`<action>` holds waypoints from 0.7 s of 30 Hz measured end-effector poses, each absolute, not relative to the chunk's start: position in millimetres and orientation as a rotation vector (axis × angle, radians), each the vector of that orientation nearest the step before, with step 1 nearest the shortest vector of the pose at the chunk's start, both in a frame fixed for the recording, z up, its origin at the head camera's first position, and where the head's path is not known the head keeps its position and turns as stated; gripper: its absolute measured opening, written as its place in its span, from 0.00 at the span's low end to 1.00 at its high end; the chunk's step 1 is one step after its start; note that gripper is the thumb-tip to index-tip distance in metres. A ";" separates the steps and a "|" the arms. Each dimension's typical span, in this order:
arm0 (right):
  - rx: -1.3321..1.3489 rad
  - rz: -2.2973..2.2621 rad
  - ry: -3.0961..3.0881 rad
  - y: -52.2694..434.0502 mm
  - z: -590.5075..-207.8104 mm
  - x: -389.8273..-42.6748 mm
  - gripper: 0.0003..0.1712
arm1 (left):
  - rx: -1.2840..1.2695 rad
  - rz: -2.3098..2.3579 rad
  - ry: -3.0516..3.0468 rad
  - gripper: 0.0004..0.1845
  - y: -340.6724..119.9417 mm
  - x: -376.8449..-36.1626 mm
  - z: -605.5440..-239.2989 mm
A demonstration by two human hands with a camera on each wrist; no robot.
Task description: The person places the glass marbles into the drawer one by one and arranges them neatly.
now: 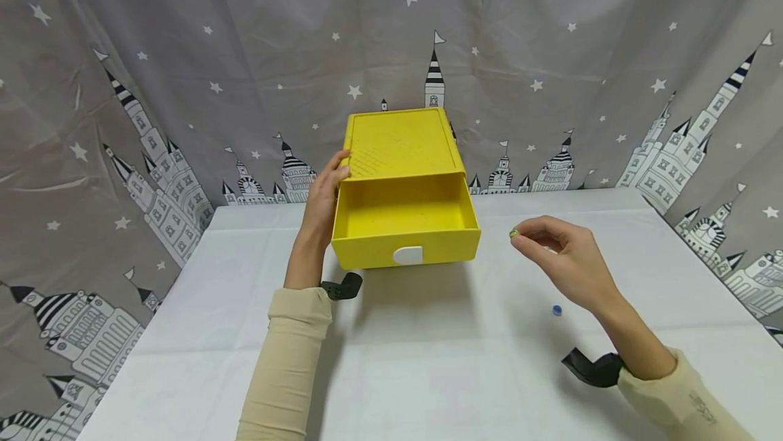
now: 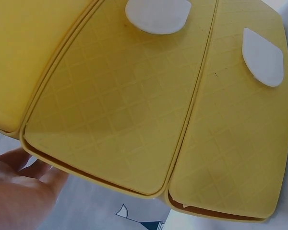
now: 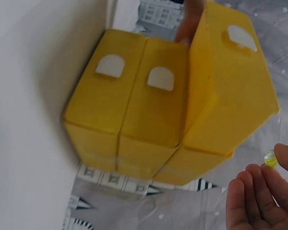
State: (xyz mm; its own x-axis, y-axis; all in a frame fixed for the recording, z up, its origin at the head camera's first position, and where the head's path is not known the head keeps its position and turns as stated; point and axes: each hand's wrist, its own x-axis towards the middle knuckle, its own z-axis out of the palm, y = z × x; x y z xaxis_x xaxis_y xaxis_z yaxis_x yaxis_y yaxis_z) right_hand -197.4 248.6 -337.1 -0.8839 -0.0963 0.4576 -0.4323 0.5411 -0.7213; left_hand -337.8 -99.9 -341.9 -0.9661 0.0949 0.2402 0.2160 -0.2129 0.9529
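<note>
A yellow drawer cabinet (image 1: pixel 404 145) stands on the table with its top drawer (image 1: pixel 406 255) pulled out; no object shows in the part of that drawer I can see. My left hand (image 1: pixel 324 200) rests against the cabinet's left side, fingertips at the top edge. To the right of the drawer, my right hand (image 1: pixel 565 261) pinches a small clear yellow-green marble (image 3: pixel 270 158) between thumb and fingertips, above the table. Beneath that hand lies a small blue piece (image 1: pixel 557 310), too small to identify. The left wrist view shows two lower drawers (image 2: pixel 110 105) pushed in, with white handles.
A white cloth covers the table (image 1: pixel 416 373). Behind it hangs a grey curtain (image 1: pixel 293 54) printed with stars and castles, close to the cabinet's back. Black straps (image 1: pixel 593 367) with small attachments sit on both wrists.
</note>
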 end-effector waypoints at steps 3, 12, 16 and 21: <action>0.465 1.287 -2.403 240.0 -332.7 -200.2 0.08 | -0.385 -2.357 -1.913 0.25 -99.9 -338.3 -342.4; 0.541 1.293 -2.318 225.6 -315.0 -208.0 0.07 | -0.394 -2.340 -1.930 0.26 -99.7 -337.4 -345.1; 0.562 1.329 -2.311 216.4 -308.7 -207.8 0.08 | -0.392 -2.328 -1.939 0.26 -99.8 -337.7 -344.3; 0.604 1.382 -2.282 202.9 -304.1 -209.7 0.09 | -0.390 -2.330 -1.933 0.27 -99.6 -338.4 -343.9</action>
